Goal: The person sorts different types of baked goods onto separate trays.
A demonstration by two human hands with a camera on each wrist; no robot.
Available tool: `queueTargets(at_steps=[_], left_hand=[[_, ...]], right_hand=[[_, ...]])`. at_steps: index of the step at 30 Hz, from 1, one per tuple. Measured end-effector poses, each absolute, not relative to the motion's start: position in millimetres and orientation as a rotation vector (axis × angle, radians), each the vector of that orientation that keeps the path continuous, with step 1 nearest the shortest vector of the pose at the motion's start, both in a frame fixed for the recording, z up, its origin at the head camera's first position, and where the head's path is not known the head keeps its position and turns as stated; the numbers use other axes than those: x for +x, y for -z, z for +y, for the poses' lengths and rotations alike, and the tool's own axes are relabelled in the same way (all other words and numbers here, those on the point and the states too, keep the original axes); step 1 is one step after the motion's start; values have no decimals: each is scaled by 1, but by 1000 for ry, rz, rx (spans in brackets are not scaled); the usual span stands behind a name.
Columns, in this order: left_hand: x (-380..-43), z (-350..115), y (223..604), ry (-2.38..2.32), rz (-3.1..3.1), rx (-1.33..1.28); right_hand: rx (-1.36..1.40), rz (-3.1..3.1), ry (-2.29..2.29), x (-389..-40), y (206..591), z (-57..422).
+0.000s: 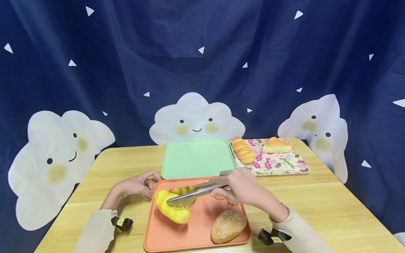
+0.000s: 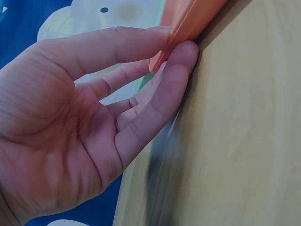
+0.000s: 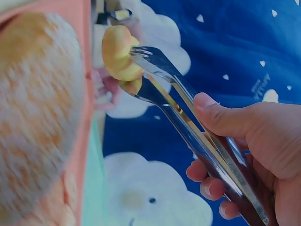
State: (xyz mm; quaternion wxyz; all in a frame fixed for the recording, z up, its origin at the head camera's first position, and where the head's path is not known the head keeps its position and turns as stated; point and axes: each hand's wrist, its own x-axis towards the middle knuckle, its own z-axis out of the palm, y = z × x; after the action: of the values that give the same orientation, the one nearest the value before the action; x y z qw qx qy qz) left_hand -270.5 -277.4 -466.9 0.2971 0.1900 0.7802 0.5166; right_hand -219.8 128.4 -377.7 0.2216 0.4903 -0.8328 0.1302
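Observation:
My right hand [image 1: 242, 186] grips metal tongs [image 1: 202, 190], thumb on one arm and fingers round the other. The tongs' tips pinch a yellow croissant [image 1: 172, 211], held over the left part of an orange tray [image 1: 197, 233] with a shadow below it. In the right wrist view the croissant [image 3: 117, 54] shows beyond the tray's rim. My left hand [image 1: 139, 185] pinches the tray's left rim between thumb and fingers, as the left wrist view shows at the tray corner [image 2: 190, 23]. An oval, flour-dusted bread roll [image 1: 228, 226] lies at the tray's near right.
Partly hidden under my right hand, a small brown pastry [image 1: 219, 198] sits on the orange tray. Behind stands a green tray [image 1: 199, 158]. To its right, a floral tray [image 1: 269, 168] bears a striped loaf [image 1: 243, 150] and a triangular pastry [image 1: 277, 146]. A blue curtain [image 1: 202, 70] hangs behind the table.

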Motion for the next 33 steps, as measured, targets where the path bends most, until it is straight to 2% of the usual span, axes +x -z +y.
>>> queueTargets(at_steps=[6,18,33], left_hand=[[-273,-279,470,-1389,2059,506],[-271,-279,469,-1398,2058,495],[-272,-280,469,-1398,2049,505]], right_hand=[[1217,-2348,-354,-232,359,152],[802,-2264,-349,-252,330,230],[334,-2475,-263,-279,335,311]])
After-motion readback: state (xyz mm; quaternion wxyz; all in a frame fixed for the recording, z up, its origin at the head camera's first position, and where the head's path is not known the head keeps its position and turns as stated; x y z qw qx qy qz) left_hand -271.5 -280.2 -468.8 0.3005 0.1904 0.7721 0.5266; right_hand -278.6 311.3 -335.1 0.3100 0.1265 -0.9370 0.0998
